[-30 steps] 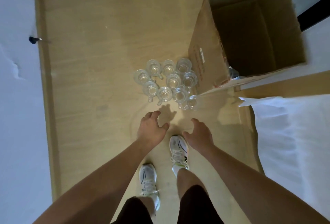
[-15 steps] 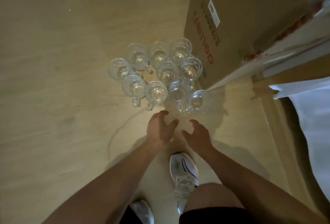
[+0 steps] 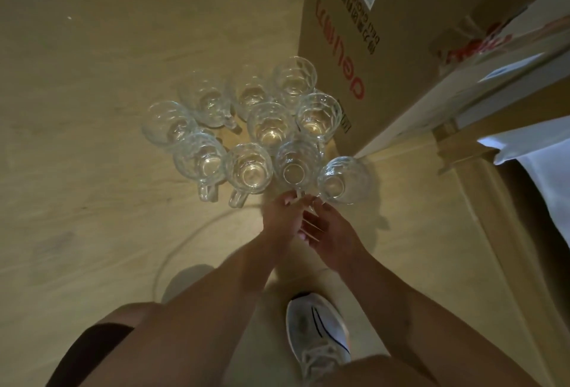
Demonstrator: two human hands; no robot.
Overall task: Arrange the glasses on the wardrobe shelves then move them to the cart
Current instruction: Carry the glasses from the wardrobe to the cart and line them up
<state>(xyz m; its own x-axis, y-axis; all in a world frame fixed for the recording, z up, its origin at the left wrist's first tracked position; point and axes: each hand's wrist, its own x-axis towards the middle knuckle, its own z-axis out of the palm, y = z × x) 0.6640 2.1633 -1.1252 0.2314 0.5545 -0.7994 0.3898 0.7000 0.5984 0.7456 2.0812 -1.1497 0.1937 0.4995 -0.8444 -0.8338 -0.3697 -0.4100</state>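
Several clear glass mugs [image 3: 249, 167] with handles stand clustered on the wooden floor. My left hand [image 3: 282, 218] reaches the front row and its fingertips pinch the handle of the third mug [image 3: 294, 163]. Beside it, my right hand [image 3: 328, 230] is spread, palm partly up. Its fingertips touch the near side of the rightmost mug [image 3: 340, 180], which stands slightly apart at the front right. Neither mug is lifted.
A large cardboard box [image 3: 385, 56] stands right behind and to the right of the mugs, its flap hanging near the rightmost one. A white sheet [image 3: 543, 164] lies at the far right. My shoe [image 3: 317, 334] is planted just below my hands.
I have bent down closer to the mugs. Both hands moved forward from hovering short of the front row to touching the two front right mugs.
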